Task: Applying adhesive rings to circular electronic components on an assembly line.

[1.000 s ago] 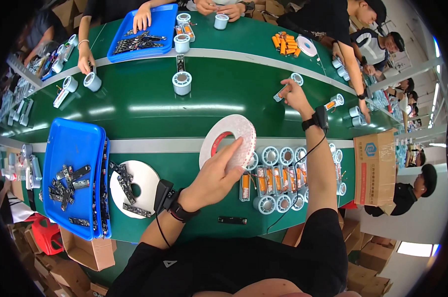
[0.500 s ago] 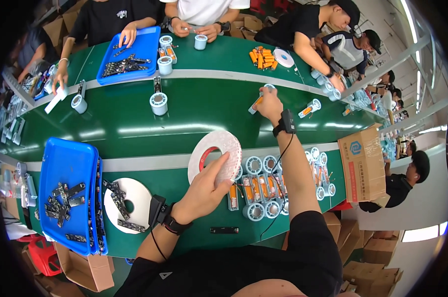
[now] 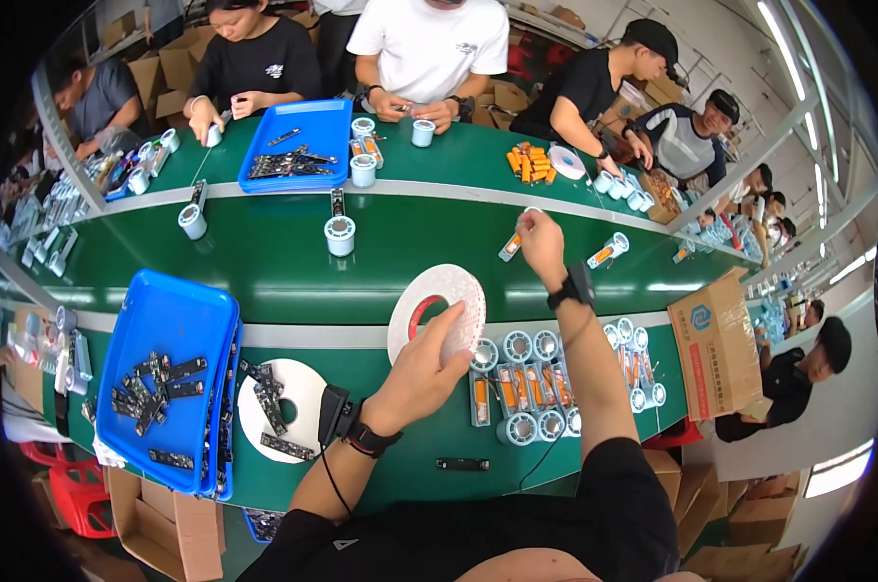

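Note:
My left hand (image 3: 422, 373) grips a thick roll of white tape (image 3: 412, 303) with a red inner core, held above the near edge of the green belt. My right arm reaches forward over the belt. There the fingers of my right hand (image 3: 544, 242) close on a light-blue round-headed housing (image 3: 510, 248) with an orange battery in its handle; the fingers partly cover its head. A similar housing (image 3: 609, 250) lies to the right of that hand. Below my right forearm, several such housings (image 3: 519, 427) stand in rows on the near table.
At near left are stacked blue trays (image 3: 221, 320) with black circuit boards, and a white disc (image 3: 308, 388) bearing more boards. A single black board (image 3: 462, 465) lies near my body. A cardboard box (image 3: 715, 344) stands right. Co-workers sit across the belt by another blue tray (image 3: 344, 112).
The view has tilted up, so the scene sits lower in the picture. My left hand keeps the tape roll; my right hand stays at the housing on the belt, its fingers nearer the head.

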A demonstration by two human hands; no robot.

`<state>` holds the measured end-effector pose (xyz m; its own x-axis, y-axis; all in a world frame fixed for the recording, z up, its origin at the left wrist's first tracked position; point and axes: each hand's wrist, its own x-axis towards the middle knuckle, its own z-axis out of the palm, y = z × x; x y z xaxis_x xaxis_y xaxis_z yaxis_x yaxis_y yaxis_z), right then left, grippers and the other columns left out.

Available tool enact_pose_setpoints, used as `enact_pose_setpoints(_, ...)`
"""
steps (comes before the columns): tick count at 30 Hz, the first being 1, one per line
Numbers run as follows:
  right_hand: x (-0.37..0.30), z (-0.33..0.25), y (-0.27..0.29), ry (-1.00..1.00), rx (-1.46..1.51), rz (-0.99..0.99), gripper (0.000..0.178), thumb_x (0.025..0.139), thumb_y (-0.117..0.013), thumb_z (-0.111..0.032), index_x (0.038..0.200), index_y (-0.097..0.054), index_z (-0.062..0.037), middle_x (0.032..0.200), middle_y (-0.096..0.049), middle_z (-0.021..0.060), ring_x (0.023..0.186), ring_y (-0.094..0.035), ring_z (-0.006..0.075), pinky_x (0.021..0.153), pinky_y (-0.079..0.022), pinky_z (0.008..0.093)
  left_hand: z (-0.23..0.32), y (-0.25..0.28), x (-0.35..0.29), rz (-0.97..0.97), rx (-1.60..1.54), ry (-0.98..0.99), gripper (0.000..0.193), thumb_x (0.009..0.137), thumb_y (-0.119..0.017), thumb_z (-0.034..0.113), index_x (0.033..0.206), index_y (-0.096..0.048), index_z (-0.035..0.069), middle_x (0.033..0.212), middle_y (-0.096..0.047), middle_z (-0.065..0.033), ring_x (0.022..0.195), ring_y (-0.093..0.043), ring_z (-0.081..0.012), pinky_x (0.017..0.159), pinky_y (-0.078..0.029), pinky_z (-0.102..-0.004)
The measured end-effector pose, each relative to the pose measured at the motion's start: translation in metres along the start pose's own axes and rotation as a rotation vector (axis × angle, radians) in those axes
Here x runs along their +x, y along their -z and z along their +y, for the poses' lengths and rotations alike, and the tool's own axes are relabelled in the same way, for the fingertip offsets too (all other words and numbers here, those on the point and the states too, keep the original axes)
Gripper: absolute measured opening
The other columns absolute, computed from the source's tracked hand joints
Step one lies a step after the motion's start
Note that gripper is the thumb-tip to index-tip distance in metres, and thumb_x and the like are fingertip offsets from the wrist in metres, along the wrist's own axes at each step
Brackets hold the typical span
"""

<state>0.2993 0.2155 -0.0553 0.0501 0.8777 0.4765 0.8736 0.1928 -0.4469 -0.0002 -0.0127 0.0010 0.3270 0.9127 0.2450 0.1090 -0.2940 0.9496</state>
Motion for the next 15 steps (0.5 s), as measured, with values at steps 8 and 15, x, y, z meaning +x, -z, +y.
enact_pose_setpoints(8, -0.128, -0.140, 0.102, -0.144, 0.645, -0.332, 0.018, 0.091, -0.074, -0.005, 0.108, -0.074, -0.0002, 0.089, -0.075, 0.0091, 0.072, -0.071, 0.0138, 0.062, -0.055, 0.0276, -0.008, 0.005, 0.001, 0.101, -0.100, 0.010, 0.059, 0.098, -0.064, 0.021, 0.149, -0.045, -0.002, 0.140, -0.056, -0.0291, 0.130, -0.056, -0.0441, 0.108, -0.045, -0.0447)
enact_pose_setpoints(15, -0.183, -0.185, 0.131, 0.144, 0.493, -0.310, 0.030, 0.091, -0.074, -0.001, 0.121, -0.069, 0.0009, 0.102, -0.070, 0.0120, 0.074, -0.069, 0.0160, 0.064, -0.056, 0.0269, -0.004, -0.006, 0.001, 0.043, -0.206, 0.154, 0.058, 0.097, -0.068, 0.024, 0.145, -0.050, -0.002, 0.137, -0.059, -0.0273, 0.123, -0.061, -0.0417, 0.103, -0.048, -0.0433)
